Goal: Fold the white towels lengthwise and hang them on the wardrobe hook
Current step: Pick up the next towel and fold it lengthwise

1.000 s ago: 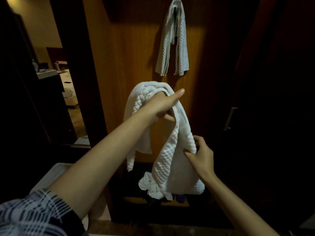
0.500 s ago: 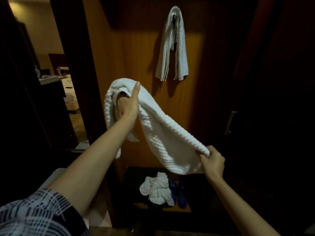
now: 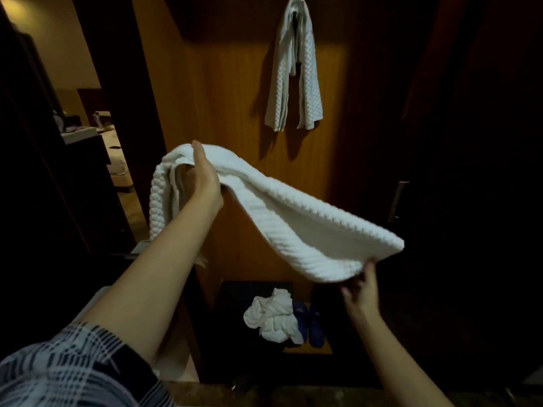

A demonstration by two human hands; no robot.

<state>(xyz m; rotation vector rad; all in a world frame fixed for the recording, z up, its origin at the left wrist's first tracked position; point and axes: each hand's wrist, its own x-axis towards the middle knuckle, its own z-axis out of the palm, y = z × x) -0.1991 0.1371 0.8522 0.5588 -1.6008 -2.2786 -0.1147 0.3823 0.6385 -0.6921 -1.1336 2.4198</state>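
Fingers of the left hand (image 3: pixel 205 177) curl round the towel (image 3: pixel 293 224) at 10 o'clock; the right hand (image 3: pixel 363 289) pinches its low end at 4 o'clock, likely stretching it to fold lengthwise. Another towel (image 3: pixel 296 71) hangs at 12.

The hook itself cannot be made out: the hung towel (image 3: pixel 293 74) covers it, and the picture's top edge cuts the towel's peak. The left hand (image 3: pixel 202 177) has its fingers buried under the held towel (image 3: pixel 282 218), so their grip is unseen. The right hand (image 3: pixel 363 289) is motion-blurred beneath the towel's low end; whether it pinches the cloth is unclear. Blue slippers (image 3: pixel 311 324) sit half behind a crumpled white cloth (image 3: pixel 274 318). The room (image 3: pixel 102 136) past the doorway is too dim to read.
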